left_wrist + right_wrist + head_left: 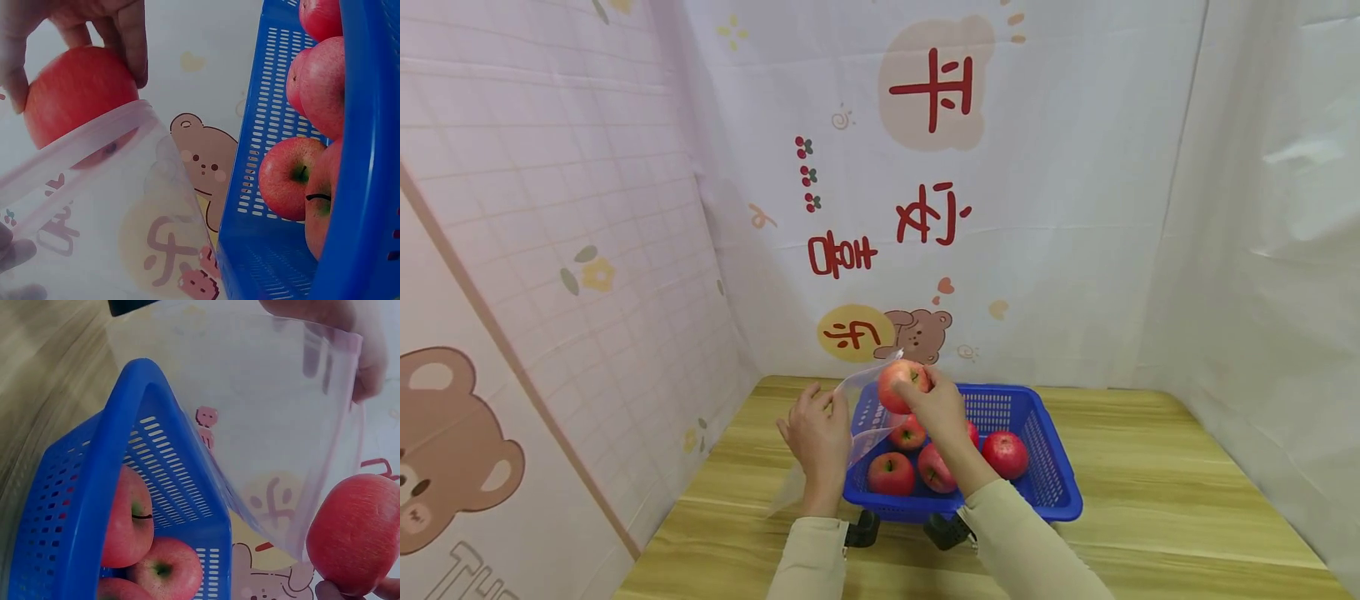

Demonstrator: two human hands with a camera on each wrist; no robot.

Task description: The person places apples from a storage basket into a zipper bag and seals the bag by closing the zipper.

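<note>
Yellow-brown wood-grain tabletop [1150, 475] spans the bottom of the head frame, with two cream sleeves [808, 560] entering at the lower edge. Just above, left of centre, the left hand [820, 433] pinches the edge of a translucent plastic bag with a pinkish rim [125, 206], fingers bent around it. Near the centre, the right hand [940, 410] has thumb and fingers closed around a round red apple [895, 377], held up at the bag's mouth; the left wrist view shows its underside behind the rim, though whether it is inside I cannot tell. Beneath and to the right sits a blue perforated plastic basket [1054, 467] holding more red apples [891, 473]. Farthest back, white cloth [1060, 250] bears red characters and a brown cartoon bear [923, 335].
</note>
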